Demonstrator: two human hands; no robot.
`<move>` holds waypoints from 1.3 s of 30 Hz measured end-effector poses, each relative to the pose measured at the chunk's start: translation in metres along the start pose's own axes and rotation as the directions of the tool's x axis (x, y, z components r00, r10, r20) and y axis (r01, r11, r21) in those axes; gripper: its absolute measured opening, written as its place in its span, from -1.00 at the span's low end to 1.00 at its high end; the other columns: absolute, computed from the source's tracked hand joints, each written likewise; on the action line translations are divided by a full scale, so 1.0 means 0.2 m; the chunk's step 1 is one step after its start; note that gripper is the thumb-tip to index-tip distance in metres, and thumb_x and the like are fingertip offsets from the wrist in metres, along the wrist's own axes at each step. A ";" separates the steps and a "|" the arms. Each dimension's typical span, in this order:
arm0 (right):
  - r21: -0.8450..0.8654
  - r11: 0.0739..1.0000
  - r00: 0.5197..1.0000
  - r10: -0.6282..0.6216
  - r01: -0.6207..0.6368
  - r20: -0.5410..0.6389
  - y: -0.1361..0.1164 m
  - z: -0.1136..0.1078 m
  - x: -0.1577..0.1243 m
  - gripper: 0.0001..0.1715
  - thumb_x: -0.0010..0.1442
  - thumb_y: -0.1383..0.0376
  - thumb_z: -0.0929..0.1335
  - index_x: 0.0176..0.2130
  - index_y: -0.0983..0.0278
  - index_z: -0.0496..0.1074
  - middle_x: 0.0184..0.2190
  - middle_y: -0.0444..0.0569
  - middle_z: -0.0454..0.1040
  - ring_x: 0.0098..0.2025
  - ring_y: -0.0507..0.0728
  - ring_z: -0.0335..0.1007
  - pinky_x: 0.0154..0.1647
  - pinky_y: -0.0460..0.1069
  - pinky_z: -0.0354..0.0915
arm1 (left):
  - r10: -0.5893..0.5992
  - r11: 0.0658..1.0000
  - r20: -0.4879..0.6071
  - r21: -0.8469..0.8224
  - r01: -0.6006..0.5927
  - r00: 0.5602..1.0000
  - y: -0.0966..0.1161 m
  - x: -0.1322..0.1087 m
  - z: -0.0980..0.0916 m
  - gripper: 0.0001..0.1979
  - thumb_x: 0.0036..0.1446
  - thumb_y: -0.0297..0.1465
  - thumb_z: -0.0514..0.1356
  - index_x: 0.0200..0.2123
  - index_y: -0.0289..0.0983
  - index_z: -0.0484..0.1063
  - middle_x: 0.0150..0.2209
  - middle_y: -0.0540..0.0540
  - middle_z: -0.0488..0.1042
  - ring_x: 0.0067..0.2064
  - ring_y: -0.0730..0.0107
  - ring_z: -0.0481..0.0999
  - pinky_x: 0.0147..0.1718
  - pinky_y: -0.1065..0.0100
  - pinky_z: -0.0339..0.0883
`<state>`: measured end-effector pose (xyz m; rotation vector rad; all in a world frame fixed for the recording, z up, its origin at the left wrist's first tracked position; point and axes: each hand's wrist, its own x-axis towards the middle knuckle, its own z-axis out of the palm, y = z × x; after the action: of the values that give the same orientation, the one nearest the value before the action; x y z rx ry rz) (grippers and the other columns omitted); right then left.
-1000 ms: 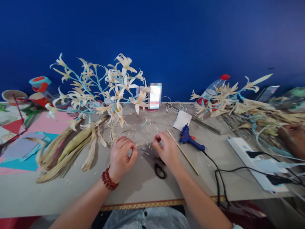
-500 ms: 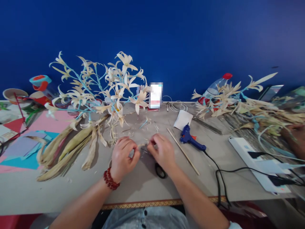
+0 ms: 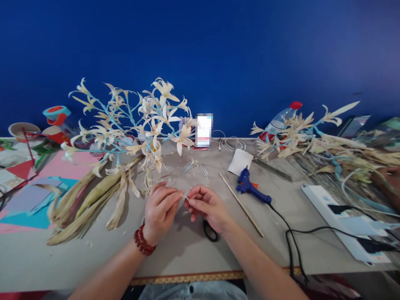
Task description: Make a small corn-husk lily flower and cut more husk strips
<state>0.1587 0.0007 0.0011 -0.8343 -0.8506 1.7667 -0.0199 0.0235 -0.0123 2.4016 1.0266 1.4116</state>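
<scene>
My left hand (image 3: pixel 162 210), with a red bead bracelet (image 3: pixel 144 240) at its wrist, is closed in a pinch. My right hand (image 3: pixel 208 208) faces it, its thumb and fingertips pinched together. Between the two sets of fingertips shows a small pale strip (image 3: pixel 186 195), thin like a piece of dried husk; most of it is hidden by the fingers. Under my right hand lies a black scissors handle (image 3: pixel 210 231), the blades out of sight. Small pale scraps and a short blue-stemmed floret (image 3: pixel 189 166) lie beyond the hands.
Cream husk flowers on blue stems (image 3: pixel 125 121) stand behind on the left, above dried corn husks (image 3: pixel 96 196). A blue glue gun (image 3: pixel 251 186), a thin stick (image 3: pixel 240 204) and a power strip (image 3: pixel 340 225) lie right. A phone (image 3: pixel 204 131) stands at the wall.
My hands have come closer together, fingertips nearly meeting. My right hand has turned so its palm side and fingers show more. The whole view has shifted slightly.
</scene>
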 end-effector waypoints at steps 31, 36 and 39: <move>-0.393 0.882 0.964 -0.210 0.259 0.165 -0.02 -0.05 -0.03 -0.77 0.20 0.25 0.37 -0.12 0.21 0.35 -0.32 -0.11 0.39 -0.32 0.02 0.38 -0.35 -0.09 0.34 | -0.402 0.153 0.623 -0.677 0.720 0.671 0.05 0.03 0.02 -0.91 0.08 -0.40 0.25 -0.43 -0.28 0.43 -0.44 -0.04 0.40 -0.37 0.39 0.37 -0.32 0.35 0.22; -0.181 0.957 0.965 -0.193 0.225 0.180 -0.01 -0.04 -0.02 -0.76 0.12 0.23 0.44 -0.23 0.24 0.36 -0.36 -0.12 0.41 -0.38 0.02 0.40 -0.37 -0.08 0.35 | -0.352 -0.050 0.686 -0.694 0.719 0.637 0.06 0.02 0.03 -0.95 0.06 -0.45 0.24 -0.43 -0.30 0.43 -0.45 -0.05 0.45 -0.38 0.38 0.42 -0.32 0.35 0.24; -0.050 0.972 0.961 -0.216 0.228 0.173 -0.02 -0.04 -0.02 -0.74 0.08 0.25 0.47 -0.29 0.23 0.33 -0.39 -0.14 0.41 -0.43 0.02 0.39 -0.38 -0.05 0.36 | -0.291 -0.131 0.682 -0.723 0.678 0.671 0.07 0.03 0.02 -0.93 0.08 -0.42 0.21 -0.43 -0.31 0.43 -0.50 -0.07 0.45 -0.35 0.32 0.44 -0.25 0.30 0.25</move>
<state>0.1691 0.0002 0.0003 -0.6140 -1.0781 1.6309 -0.0083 0.0187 -0.0038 0.8591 0.4373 0.8031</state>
